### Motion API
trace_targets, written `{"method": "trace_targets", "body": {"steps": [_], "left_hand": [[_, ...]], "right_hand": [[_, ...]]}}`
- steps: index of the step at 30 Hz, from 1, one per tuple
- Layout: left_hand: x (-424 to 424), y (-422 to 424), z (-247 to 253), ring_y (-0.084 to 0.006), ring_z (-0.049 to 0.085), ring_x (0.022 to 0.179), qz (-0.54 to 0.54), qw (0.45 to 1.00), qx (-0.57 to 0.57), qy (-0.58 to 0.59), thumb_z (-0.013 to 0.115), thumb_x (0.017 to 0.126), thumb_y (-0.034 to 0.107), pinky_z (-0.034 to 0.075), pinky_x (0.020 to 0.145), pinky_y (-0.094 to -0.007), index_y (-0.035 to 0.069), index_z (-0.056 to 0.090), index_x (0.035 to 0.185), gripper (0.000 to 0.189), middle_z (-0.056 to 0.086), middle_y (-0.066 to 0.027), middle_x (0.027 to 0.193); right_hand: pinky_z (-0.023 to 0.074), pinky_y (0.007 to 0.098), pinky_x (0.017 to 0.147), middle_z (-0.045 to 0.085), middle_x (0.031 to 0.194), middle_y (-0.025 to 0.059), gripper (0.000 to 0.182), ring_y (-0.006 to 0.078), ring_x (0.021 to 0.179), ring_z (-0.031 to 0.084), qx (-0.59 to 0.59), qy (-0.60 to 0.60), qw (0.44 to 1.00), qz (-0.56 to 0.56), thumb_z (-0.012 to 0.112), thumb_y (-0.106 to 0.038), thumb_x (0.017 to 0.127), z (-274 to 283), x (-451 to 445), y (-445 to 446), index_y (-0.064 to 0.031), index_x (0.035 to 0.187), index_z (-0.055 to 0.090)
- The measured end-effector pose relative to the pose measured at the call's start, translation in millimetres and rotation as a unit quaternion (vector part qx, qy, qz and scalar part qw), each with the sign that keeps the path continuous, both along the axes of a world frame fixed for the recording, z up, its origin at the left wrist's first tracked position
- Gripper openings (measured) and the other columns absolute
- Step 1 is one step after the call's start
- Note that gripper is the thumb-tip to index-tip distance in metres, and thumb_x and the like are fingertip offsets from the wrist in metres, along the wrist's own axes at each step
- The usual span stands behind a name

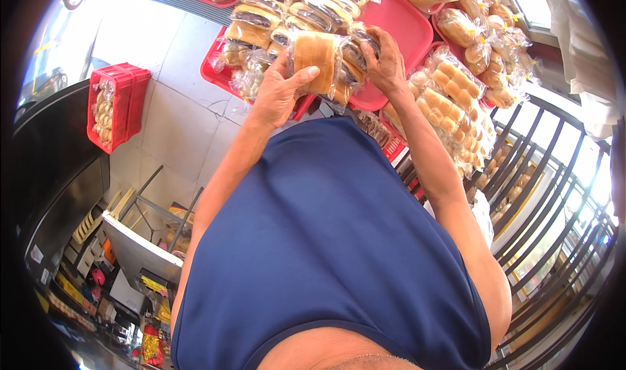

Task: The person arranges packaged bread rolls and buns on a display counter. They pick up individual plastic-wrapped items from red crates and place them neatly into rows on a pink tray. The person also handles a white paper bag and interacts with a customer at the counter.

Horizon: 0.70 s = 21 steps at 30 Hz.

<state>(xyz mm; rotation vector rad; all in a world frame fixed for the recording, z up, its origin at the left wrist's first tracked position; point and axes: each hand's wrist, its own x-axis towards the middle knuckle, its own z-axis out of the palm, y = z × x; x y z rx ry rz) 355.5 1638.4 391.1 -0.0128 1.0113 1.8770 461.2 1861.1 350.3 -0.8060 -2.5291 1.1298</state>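
My left hand (281,89) grips a bread loaf in clear plastic wrap (317,62), its thumb lying across the golden top. The loaf is held above a red tray (213,63) heaped with wrapped, dark-filled bread (313,9). To the right of it, my right hand (386,59) has its fingers on another wrapped filled bread (366,40) at the pile's right side. Whether those fingers close around that bread or only touch it is hard to see. Beside my right hand lies a bare stretch of red tray (391,13).
Packs of wrapped bread rolls (452,93) lie right of my right forearm, with bagged buns (489,37) beyond. Black metal railings (533,174) run along the right. A red plastic crate (129,106) with bagged goods stands on the tiled floor (183,101). A white-edged tabletop (142,243) is at lower left.
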Motion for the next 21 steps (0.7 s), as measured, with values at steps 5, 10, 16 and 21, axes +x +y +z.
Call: {"method": "trace_targets", "body": {"steps": [5, 10, 16, 21], "left_hand": [[-0.3, 10.2, 6.9, -0.0171, 0.068, 0.112, -0.009, 1.0, -0.008, -0.002, 0.075, 0.093, 0.009, 0.059, 0.094, -0.0333, 0.003, 0.049, 0.142, 0.056, 0.066, -0.0094, 0.127], [5.0, 26.6, 13.8, -0.0152, 0.064, 0.112, -0.045, 0.985, -0.082, 0.147, 0.085, 0.086, 0.018, 0.056, 0.094, -0.0312, -0.001, 0.046, 0.142, 0.071, 0.064, -0.0117, 0.125], [21.6, 51.1, 16.2, -0.0159, 0.061, 0.111, -0.058, 0.962, -0.067, 0.257, 0.091, 0.079, 0.023, 0.053, 0.096, -0.0309, -0.004, 0.042, 0.142, 0.084, 0.061, -0.013, 0.124], [19.9, 50.8, 21.3, -0.0156, 0.061, 0.114, -0.123, 0.988, 0.02, 0.088, 0.084, 0.088, 0.022, 0.053, 0.097, -0.0321, -0.001, 0.045, 0.142, 0.071, 0.062, -0.0128, 0.126]], "right_hand": [[0.0453, 0.0436, 0.112, 0.061, 0.137, 0.019, 0.043, 0.0344, 0.132, 0.057, 0.033, 0.067, 0.997, 0.017, 0.065, -0.005, 0.092, 55.2, 12.2, -6.7, -0.0053, 0.135, 0.058], [0.0463, 0.044, 0.11, 0.06, 0.139, 0.0197, 0.053, 0.035, 0.132, 0.057, -0.02, 0.005, 0.99, 0.139, 0.072, -0.013, 0.09, 122.8, 18.4, -20.0, -0.006, 0.14, 0.056], [0.042, 0.049, 0.114, 0.047, 0.152, 0.023, 0.089, 0.0361, 0.141, 0.047, -0.269, 0.015, 0.963, 0.029, 0.085, -0.043, 0.081, 99.3, 28.4, -35.2, -0.0028, 0.149, 0.045], [0.0398, 0.0531, 0.117, 0.045, 0.156, 0.0149, 0.084, 0.0394, 0.145, 0.042, 0.08, 0.009, 0.965, 0.251, 0.088, -0.023, 0.071, 126.9, 40.7, -6.4, -0.0126, 0.147, 0.053]]}}
